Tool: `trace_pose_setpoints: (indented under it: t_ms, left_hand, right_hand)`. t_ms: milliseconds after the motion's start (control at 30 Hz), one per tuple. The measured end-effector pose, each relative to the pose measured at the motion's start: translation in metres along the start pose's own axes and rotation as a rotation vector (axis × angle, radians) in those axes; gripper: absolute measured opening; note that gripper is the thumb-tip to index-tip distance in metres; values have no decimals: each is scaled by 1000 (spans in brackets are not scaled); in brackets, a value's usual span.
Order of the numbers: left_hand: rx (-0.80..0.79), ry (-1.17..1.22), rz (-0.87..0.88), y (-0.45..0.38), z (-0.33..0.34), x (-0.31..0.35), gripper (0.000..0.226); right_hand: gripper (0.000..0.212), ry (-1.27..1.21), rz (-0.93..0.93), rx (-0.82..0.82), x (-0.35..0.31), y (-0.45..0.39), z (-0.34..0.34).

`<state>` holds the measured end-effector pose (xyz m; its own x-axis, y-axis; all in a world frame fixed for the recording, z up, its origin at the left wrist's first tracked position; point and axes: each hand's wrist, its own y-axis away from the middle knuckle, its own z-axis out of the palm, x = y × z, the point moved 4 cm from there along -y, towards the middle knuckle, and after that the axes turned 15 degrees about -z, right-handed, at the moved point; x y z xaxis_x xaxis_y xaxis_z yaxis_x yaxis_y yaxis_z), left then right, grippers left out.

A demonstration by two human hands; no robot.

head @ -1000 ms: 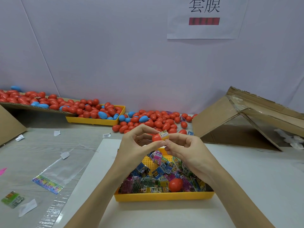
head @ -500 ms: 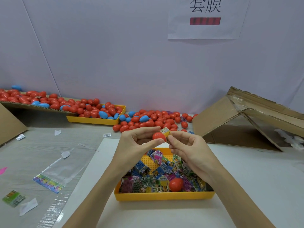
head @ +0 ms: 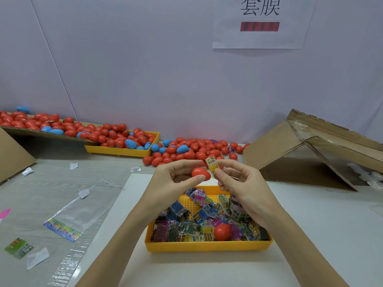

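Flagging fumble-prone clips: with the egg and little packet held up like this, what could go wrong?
The left hand holds the red egg by thumb and fingertips only; it might slip into the yellow tray. The right hand merely pinches the small packet; dropped, it could get lost among the tray's packets.

The egg point(head: 200, 174) is showing as smooth, glossy red plastic, catching a soft highlight. The box point(head: 211, 165) is looking like printed card under shiny film. The tray point(head: 207, 246) is showing as matt yellow plastic with a studded floor, and the packs point(head: 182, 226) in it are glinting with clear wrap. The carton point(head: 286, 156) is showing rough brown cardboard with glossy tape. The surface point(head: 321, 224) is looking matt white.
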<state>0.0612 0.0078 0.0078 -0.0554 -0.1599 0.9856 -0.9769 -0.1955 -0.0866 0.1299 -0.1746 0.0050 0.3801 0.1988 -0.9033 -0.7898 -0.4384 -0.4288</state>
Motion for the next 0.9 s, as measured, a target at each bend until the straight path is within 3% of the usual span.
trace_pose_setpoints:
  t_ms: [200, 900]
  left_hand:
    - [-13, -74, 8, 0, 2, -1, 41]
    - [-34, -113, 12, 1, 5, -3, 39]
  right_hand:
    - [17, 122, -24, -42, 0, 0, -1]
    - [6, 174, -28, -57, 4, 2, 0]
